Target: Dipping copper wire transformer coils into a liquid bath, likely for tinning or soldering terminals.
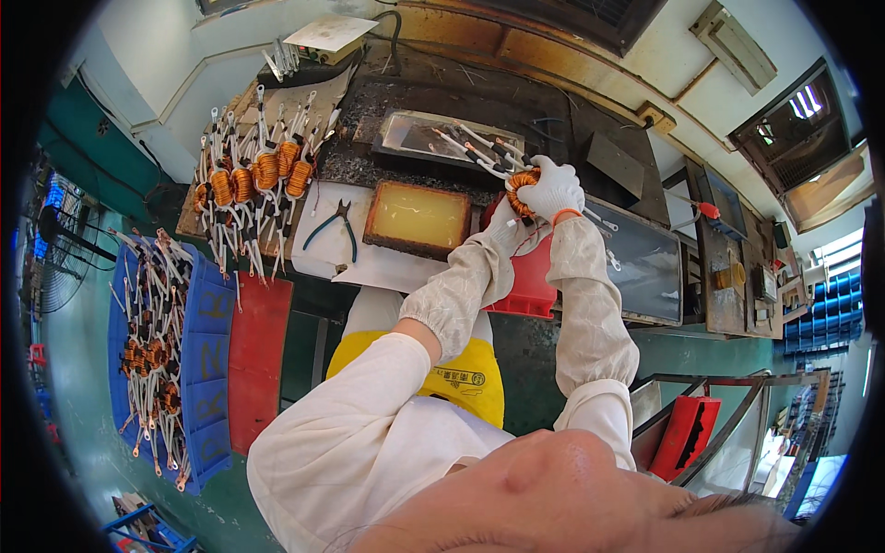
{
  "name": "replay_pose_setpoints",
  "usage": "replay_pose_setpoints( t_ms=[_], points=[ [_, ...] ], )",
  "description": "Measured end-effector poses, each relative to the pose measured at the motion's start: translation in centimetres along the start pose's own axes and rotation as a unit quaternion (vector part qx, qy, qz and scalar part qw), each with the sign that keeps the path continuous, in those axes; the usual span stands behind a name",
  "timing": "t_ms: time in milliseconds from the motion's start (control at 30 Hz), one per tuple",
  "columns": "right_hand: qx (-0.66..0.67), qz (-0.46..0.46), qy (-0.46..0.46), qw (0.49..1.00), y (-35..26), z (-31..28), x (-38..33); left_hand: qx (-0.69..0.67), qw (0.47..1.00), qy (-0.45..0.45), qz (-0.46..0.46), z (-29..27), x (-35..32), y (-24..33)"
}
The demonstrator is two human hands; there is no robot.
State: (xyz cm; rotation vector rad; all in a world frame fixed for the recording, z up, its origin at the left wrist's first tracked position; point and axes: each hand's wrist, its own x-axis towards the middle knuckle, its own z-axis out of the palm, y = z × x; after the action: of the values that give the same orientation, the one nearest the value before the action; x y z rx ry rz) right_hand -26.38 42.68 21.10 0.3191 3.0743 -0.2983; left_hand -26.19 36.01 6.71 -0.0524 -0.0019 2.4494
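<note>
A toroidal coil (pixel 524 192) wound in copper wire is at the workbench's front edge, in front of me. My right hand (pixel 556 191), in a white glove, is closed around its right side. Just below and to the left, my gloved left hand (pixel 506 229) is closed at the coil's lower side; its fingertips are partly hidden. White-sleeved leads (pixel 475 152) with bare copper-coloured ends stretch from the coil toward the far left, over a shallow metal-framed tray (pixel 392 146). More leads with ring terminals stick out right of my right wrist. Beneath the hands is a red bin (pixel 527 281).
Left of my hands are a wooden-framed tray with yellow contents (pixel 417 214) and cutting pliers (pixel 334 229). Several finished-looking coils (pixel 265 171) lie on the bench's left. A blue crate (pixel 210 350) holds more coils. A grey-topped tray (pixel 641 263) sits at right.
</note>
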Motion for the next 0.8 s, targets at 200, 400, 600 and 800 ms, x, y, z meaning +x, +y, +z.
replay_pose_setpoints(
  t_ms=[200, 400, 600, 800],
  points=[
    [-0.013, 0.004, -0.009, 1.000, -0.5, 0.0, 0.2, -0.005, 0.999, -0.036, 0.003, 0.2, -0.2, 0.0],
    [-0.019, 0.010, -0.018, 1.000, -0.5, -0.1, 0.3, 0.021, 0.999, -0.045, 0.023, 0.4, -0.6, -0.1],
    [-0.021, 0.009, -0.013, 1.000, -0.8, 0.1, 0.4, 0.020, 0.995, -0.091, 0.034, -0.2, -0.1, 0.1],
    [-0.030, 0.008, -0.019, 0.999, -1.1, 0.2, 0.5, 0.171, 0.973, -0.082, 0.135, -1.8, 0.3, 0.1]
  ],
)
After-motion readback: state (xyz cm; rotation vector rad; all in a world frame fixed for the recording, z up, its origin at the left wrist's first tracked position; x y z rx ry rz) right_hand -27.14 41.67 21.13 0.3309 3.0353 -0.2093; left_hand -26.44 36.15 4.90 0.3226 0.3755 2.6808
